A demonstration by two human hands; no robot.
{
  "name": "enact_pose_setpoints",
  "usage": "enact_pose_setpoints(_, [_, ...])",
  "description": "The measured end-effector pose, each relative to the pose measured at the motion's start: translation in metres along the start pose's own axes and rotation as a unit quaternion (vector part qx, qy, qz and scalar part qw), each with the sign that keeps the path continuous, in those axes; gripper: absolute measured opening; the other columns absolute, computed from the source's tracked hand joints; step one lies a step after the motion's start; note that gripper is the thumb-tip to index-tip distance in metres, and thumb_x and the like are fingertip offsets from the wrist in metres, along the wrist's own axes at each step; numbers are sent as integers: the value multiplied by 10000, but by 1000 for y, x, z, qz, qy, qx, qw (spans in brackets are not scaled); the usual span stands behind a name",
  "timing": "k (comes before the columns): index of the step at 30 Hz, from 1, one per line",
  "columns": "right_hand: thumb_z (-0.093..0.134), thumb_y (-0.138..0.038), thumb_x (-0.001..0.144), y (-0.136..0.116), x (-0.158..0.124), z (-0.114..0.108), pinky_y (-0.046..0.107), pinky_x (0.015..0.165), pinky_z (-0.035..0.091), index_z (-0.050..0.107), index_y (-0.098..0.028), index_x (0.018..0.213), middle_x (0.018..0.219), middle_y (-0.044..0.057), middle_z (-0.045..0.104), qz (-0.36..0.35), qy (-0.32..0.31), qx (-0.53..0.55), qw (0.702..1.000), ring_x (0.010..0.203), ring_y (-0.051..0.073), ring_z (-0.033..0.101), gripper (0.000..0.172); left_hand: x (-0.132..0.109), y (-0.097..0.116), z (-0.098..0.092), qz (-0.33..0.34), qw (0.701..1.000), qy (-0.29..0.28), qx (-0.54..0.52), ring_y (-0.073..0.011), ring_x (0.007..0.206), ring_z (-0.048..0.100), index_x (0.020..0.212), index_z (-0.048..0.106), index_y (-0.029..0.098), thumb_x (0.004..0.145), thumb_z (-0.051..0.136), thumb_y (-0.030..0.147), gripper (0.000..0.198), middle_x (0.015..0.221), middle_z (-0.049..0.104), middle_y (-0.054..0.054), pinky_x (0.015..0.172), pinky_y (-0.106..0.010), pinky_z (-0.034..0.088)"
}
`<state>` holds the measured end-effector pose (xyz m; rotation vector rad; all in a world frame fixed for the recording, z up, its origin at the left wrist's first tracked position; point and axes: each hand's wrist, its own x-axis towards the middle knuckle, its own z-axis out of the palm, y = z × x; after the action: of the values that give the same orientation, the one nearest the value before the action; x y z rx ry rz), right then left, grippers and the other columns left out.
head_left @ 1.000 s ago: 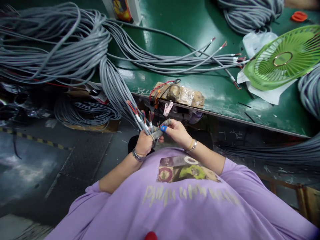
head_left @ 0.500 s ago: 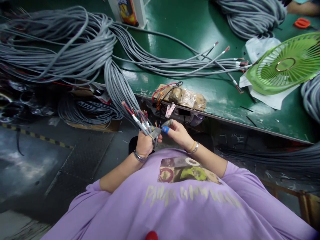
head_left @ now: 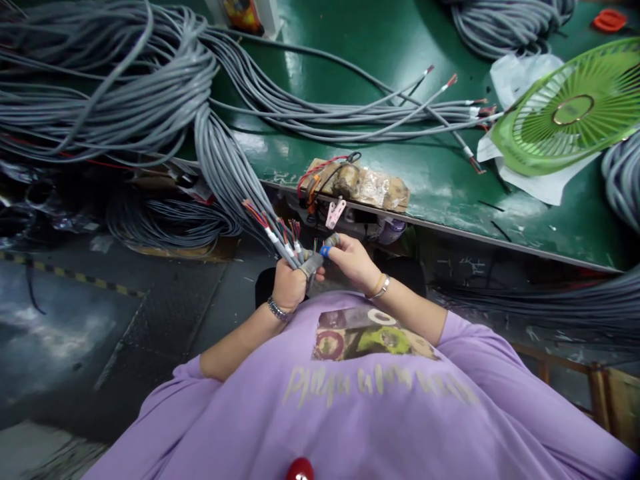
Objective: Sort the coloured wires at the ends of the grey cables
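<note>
My left hand [head_left: 293, 283] is closed around the ends of several grey cables [head_left: 227, 163], which run down from the bench. Stripped ends with red, blue and orange wires [head_left: 256, 217] stick up past the fist, with white bands below them. My right hand [head_left: 353, 260] is pinched beside the left thumb, at the thin coloured wires [head_left: 316, 245] of one cable end. A blue wrap covers one of its fingertips, and grey tape covers fingertips on both hands. How firmly the right fingers grip the wires is hard to make out.
A large coil of grey cable [head_left: 135, 93] lies on the green bench [head_left: 320, 80]. A green fan [head_left: 573, 110] stands at right by a plastic bag [head_left: 523, 77]. At the bench edge are a taped cardboard piece [head_left: 370, 187] and a pink clip [head_left: 335, 213]. More cable [head_left: 175, 223] lies below.
The view has shifted slightly, so the bench items sit a little higher and further left. Both hands stay together at the cable ends, with the right fingers slightly changed in pose.
</note>
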<state>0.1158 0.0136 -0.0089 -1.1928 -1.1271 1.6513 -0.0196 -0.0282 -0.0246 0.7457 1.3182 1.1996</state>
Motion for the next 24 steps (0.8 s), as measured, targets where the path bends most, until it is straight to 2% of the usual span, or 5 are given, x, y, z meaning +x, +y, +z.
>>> enact_pose_setpoints(4, [643,-275,633,2,0,1,199,455,307,536,-176,677,535,-64,501,28,-1,51,998,467,59,404,152,1,-1,1,-4,1000,1,-12,-123,443,608,654,656,137,634,813,353,268,541,649,-6,437,-213,515])
enact_pose_setpoints(9, [662,-262,644,-2,-2,2,203,459,332,537,-174,678,541,-58,506,15,-13,67,998,467,64,439,156,1,3,2,-11,1000,3,-28,-119,427,596,650,652,140,616,823,349,272,531,646,-3,432,-215,515])
enact_pose_setpoints(16, [793,-392,645,-5,-3,3,231,512,406,589,-157,786,607,-31,587,9,-61,38,997,528,91,513,342,-2,3,-2,-24,1000,-7,-17,-125,400,585,646,650,143,604,822,338,264,519,649,-4,416,-226,510])
enact_pose_setpoints(19, [806,-447,641,-1,-2,3,250,522,431,580,-157,768,561,-35,579,13,-72,59,996,499,94,514,389,-2,2,-2,-23,1000,-14,-15,-127,400,586,635,639,148,607,819,343,267,517,650,-2,415,-228,508])
enact_pose_setpoints(24, [823,-499,610,-4,-6,8,230,434,374,533,-180,724,499,-60,521,40,-48,84,994,434,83,462,446,-1,-1,-1,-16,1000,-7,-14,-124,411,593,639,641,151,634,815,343,259,529,657,1,422,-223,507])
